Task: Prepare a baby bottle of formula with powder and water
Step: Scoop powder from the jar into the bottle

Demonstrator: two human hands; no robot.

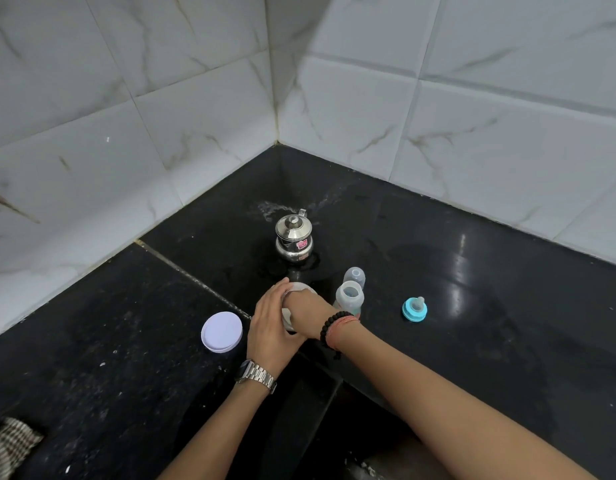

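Black stone counter (pixel 438 271) (wet patches), white marble-tiled corner (pixel 275 98).

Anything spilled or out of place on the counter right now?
Yes: a wet splash on the black counter behind the steel pot, near the wall corner. The white lid and blue teat ring lie off, as expected.

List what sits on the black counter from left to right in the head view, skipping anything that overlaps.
White lid → left hand on the powder container → open baby bottle → blue teat ring. The steel pot and clear cap overlap these in left-right position, so they are left out.
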